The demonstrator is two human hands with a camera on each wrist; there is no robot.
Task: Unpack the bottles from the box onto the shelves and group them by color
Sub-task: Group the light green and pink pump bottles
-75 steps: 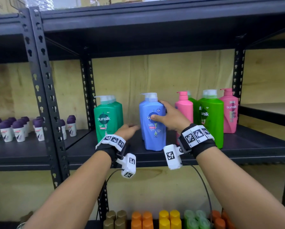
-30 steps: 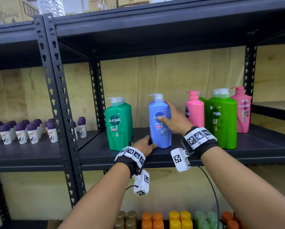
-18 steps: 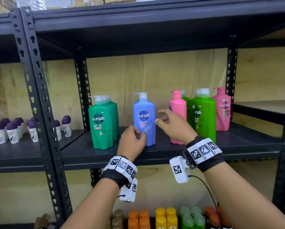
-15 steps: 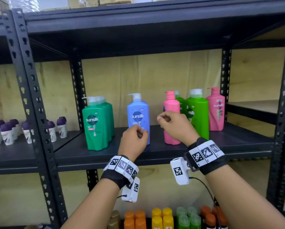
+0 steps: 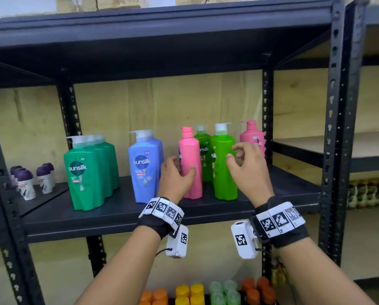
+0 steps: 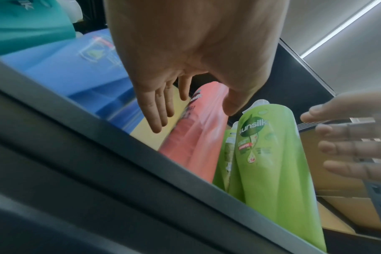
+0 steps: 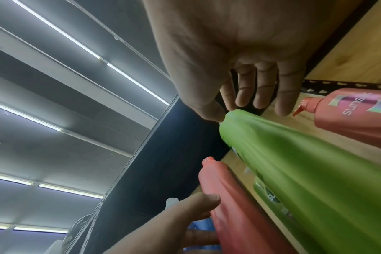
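On the dark shelf board (image 5: 118, 214) stand dark green bottles (image 5: 89, 170), a blue bottle (image 5: 145, 166), a pink bottle (image 5: 189, 155), two light green bottles (image 5: 223, 170) and a pink pump bottle (image 5: 252, 135). My left hand (image 5: 181, 166) straddles the pink bottle (image 6: 196, 123), thumb on its front and straight fingers along its left side. My right hand (image 5: 239, 155) hovers open at the front light green bottle (image 7: 294, 163). Its thumb tip touches that bottle's shoulder and it holds nothing. No box is in view.
Small purple-capped bottles (image 5: 28, 181) fill the shelf bay to the left. Orange, yellow and green small bottles (image 5: 190, 293) stand on the shelf below. A black upright post (image 5: 338, 128) separates a neighbouring rack at right, with jars (image 5: 371, 192) low down.
Both hands left the blue bottle and moved right. The left hand uncurled from a fist and came to the pink bottle. The right hand spread in front of the light green bottle.
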